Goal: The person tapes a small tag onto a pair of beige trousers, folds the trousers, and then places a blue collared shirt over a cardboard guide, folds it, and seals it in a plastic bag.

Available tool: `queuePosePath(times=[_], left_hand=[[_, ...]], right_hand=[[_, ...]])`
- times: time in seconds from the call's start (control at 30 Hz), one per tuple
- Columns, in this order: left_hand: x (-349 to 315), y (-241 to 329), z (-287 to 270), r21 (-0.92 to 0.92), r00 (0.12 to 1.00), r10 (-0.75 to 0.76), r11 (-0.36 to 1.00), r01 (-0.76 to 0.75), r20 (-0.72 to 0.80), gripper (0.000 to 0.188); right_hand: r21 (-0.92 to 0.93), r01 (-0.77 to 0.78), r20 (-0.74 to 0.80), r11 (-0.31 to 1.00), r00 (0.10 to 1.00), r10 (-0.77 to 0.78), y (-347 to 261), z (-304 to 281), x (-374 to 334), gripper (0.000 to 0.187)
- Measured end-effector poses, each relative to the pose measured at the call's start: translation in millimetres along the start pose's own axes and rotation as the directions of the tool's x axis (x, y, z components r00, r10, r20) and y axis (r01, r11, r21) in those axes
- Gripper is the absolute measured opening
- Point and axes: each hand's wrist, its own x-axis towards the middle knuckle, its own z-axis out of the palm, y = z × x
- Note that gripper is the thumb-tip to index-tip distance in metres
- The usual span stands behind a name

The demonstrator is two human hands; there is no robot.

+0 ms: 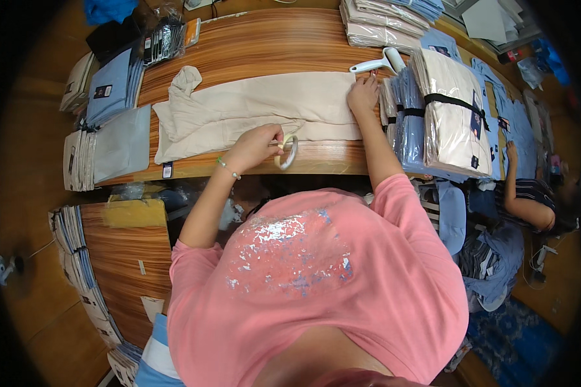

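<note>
A pair of cream trousers (265, 97) lies lengthwise across the wooden table, one leg end bunched up at the far left. Above its near edge, my left hand (258, 146) is closed on a roll of tape (286, 153), which hangs upright from the fingers. My right hand (364, 95) rests at the right end of the trousers with its fingers stretched forward and apart, beside a small red spot I cannot identify. Just beyond those fingers lies a lint roller (382, 62) with a pale handle.
Bagged cream garments (455, 122), bound with a black band, stand close to my right forearm. More folded stacks (387, 29) sit at the back right. Blue packaged garments (113, 87) fill the table's left end. At the far right, another person (529, 203) reaches toward blue clothes.
</note>
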Motion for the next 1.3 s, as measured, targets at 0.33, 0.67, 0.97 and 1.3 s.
queuePosePath(times=[0.33,0.67,0.97,1.3], left_hand=[[2.2,-17.8,8.9,-0.025,0.989,0.004,1.000,0.000,0.148,0.023],[30.0,-30.7,14.4,0.107,0.997,0.072,0.992,-0.072,0.006,0.027],[63.6,-19.9,10.9,-0.022,0.983,0.132,0.991,-0.130,0.128,0.032],[69.9,-22.5,17.6,-0.041,0.981,0.128,0.991,-0.124,0.147,0.032]], right_hand=[[0.194,-0.117,0.402,0.974,0.915,0.030,-9.3,-31.4,37.3,0.022],[0.634,0.075,0.366,0.770,0.848,-0.384,-32.3,-186.6,-23.2,0.028],[0.689,0.002,0.504,0.725,0.718,-0.481,-48.2,-219.1,-68.4,0.032],[0.737,-0.085,0.514,0.671,0.714,-0.475,-54.3,-196.5,-74.1,0.037]])
